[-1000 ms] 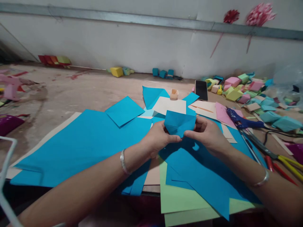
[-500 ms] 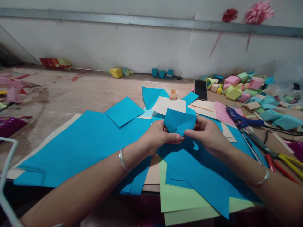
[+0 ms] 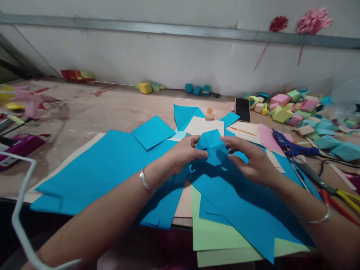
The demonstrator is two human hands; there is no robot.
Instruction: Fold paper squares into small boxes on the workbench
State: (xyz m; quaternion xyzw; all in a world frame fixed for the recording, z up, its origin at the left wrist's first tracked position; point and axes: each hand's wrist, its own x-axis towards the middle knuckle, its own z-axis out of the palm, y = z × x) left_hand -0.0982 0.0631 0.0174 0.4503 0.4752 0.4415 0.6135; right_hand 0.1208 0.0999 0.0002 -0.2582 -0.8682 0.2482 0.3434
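Observation:
A small folded blue paper piece (image 3: pixel 213 147) is held up above the table between both hands. My left hand (image 3: pixel 184 153) pinches its left side, thumb on the front. My right hand (image 3: pixel 250 161) touches its right side with the fingers partly stretched out, thumb and forefinger at the paper's top edge. Both wrists wear silver bangles. Under the hands lie large blue paper sheets (image 3: pixel 112 168) and light green sheets (image 3: pixel 213 236) that overhang the table's front edge.
A black phone (image 3: pixel 242 109) stands behind the papers. To the right lie a blue glue gun (image 3: pixel 292 147), scissors with yellow and red handles (image 3: pixel 334 191) and a heap of coloured folded paper boxes (image 3: pixel 298 108). A purple object (image 3: pixel 19 146) sits at the left.
The folded blue piece has been pressed narrower and turned. My right hand's fingers have spread out along its right side. The view shifted slightly to the left.

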